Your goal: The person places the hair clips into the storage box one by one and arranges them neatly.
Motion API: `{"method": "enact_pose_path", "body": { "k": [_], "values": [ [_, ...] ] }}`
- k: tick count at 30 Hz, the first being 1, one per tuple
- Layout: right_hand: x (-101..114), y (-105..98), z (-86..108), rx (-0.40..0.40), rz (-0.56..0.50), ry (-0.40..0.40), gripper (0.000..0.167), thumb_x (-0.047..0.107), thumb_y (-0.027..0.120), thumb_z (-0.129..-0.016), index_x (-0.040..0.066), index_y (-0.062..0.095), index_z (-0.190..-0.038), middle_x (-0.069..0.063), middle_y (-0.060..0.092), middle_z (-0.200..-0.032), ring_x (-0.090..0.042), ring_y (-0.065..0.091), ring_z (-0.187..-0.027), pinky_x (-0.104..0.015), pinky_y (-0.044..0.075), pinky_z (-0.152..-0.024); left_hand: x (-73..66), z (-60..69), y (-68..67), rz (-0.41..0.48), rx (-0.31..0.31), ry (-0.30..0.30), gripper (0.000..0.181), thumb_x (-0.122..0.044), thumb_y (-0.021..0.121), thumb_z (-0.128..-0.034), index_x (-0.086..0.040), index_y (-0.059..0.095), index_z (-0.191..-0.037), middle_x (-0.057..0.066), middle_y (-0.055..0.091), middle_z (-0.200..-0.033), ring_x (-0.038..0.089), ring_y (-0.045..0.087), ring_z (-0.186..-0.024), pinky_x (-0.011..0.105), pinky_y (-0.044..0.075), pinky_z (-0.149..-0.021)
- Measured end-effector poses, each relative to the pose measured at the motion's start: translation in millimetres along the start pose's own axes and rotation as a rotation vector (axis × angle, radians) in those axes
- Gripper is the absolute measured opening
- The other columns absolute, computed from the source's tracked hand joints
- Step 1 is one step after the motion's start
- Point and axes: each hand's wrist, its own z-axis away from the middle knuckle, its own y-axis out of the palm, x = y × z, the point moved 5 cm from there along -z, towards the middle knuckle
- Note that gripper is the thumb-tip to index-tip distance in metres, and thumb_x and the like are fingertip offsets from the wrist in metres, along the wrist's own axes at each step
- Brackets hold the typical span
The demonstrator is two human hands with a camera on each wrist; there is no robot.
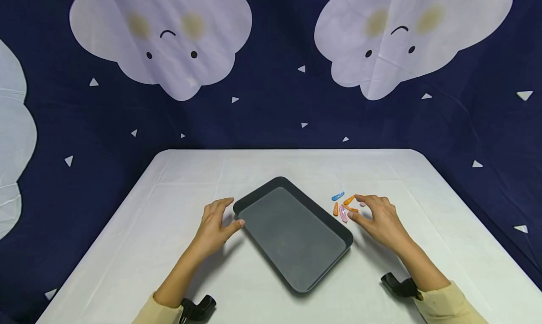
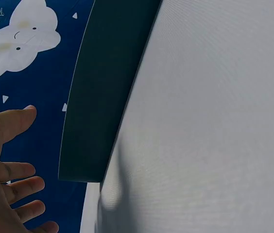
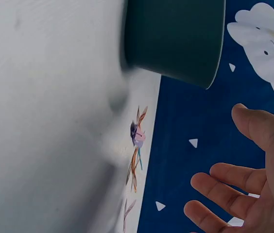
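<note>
Head view: hair clips (image 1: 343,214), blue, orange and pink, lie just right of the gray tray (image 1: 292,239); right hand (image 1: 382,220) spread, right of tray by the clips; left hand (image 1: 214,226) spread, at tray's left side

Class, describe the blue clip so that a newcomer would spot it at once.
On the white table lies a dark grey tray. To its right, by the right hand, lie some small clips. The blue clip is at their far edge, set apart by colour from the orange clips and pink clips.
</note>
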Motion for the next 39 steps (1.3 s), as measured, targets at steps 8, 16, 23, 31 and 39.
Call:
{"method": "enact_pose_path", "body": {
  "k": [8,16,23,31,39],
  "values": [
    [-9.5,4.6,0.0,0.042,-0.024,0.056,0.051,0.030,0.069,-0.085,0.001,0.057,-0.125,-0.022,0.064,-0.114,-0.041,0.050,-0.105,-0.053,0.031,-0.092,4.9,-4.0,6.7,0.069,0.053,-0.040,0.068,-0.032,0.069,-0.0847,-0.009,0.039,-0.142,0.010,0.035,-0.146,0.031,0.025,-0.133,0.059,0.032,-0.103],
    [-16.1,8.6,-2.2,0.037,-0.025,0.076,0.051,0.029,0.070,-0.084,0.001,0.057,-0.125,-0.022,0.063,-0.116,-0.040,0.049,-0.106,-0.053,0.031,-0.093,7.5,-6.3,11.5,0.098,0.089,-0.059,0.069,-0.030,0.070,-0.0843,-0.012,0.037,-0.143,0.006,0.033,-0.146,0.027,0.026,-0.128,0.058,0.032,-0.102],
    [-20.4,11.7,-7.8,0.020,-0.012,0.073,0.052,0.028,0.072,-0.081,0.000,0.058,-0.123,-0.022,0.063,-0.117,-0.040,0.050,-0.103,-0.053,0.031,-0.091,12.0,-10.1,16.6,0.123,0.104,-0.067,0.069,-0.030,0.069,-0.0848,-0.014,0.036,-0.143,0.006,0.032,-0.146,0.026,0.025,-0.127,0.058,0.033,-0.099],
    [-30.5,15.0,-15.8,0.030,-0.015,0.114,0.052,0.028,0.072,-0.081,-0.002,0.059,-0.122,-0.025,0.061,-0.118,-0.041,0.046,-0.103,-0.053,0.030,-0.090,11.5,-13.7,18.6,0.130,0.115,-0.073,0.071,-0.031,0.070,-0.0844,-0.014,0.035,-0.144,0.005,0.031,-0.146,0.026,0.029,-0.118,0.047,0.038,-0.090],
    [-37.7,15.1,-22.9,0.043,-0.006,0.144,0.054,0.029,0.072,-0.080,-0.002,0.058,-0.122,-0.027,0.058,-0.119,-0.043,0.045,-0.104,-0.052,0.030,-0.089,12.1,-16.9,20.7,0.133,0.136,-0.081,0.072,-0.031,0.070,-0.0846,-0.016,0.034,-0.145,0.004,0.030,-0.146,0.026,0.030,-0.112,0.042,0.037,-0.085]
  ]
}}
